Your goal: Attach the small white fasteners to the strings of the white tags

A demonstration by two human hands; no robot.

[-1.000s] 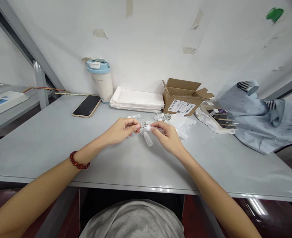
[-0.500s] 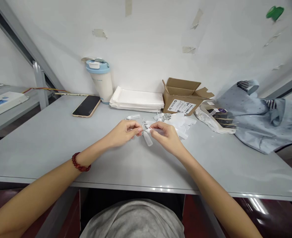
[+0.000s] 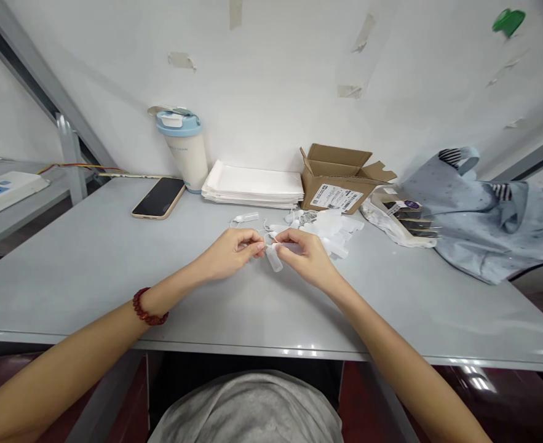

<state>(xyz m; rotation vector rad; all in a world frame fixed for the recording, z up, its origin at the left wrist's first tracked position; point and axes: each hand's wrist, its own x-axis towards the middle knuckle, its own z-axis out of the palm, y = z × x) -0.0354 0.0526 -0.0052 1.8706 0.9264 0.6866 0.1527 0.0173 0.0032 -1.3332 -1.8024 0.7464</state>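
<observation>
My left hand and my right hand meet over the middle of the grey table. Between their fingertips is a small translucent plastic tube, pinched at its top by my right hand and hanging down towards the table. My left fingers pinch a tiny piece at the tube's top end; what it is cannot be made out. Just behind the hands lies a heap of small white plastic parts, and one loose white piece lies to the left of it.
Along the wall stand a blue-lidded cup, a stack of white sheets and an open cardboard box. A phone lies at the left, a packet and a blue cloth bag at the right.
Both hands have drifted slightly nearer to me and closed together around the tube's top; the view has shifted a little.
</observation>
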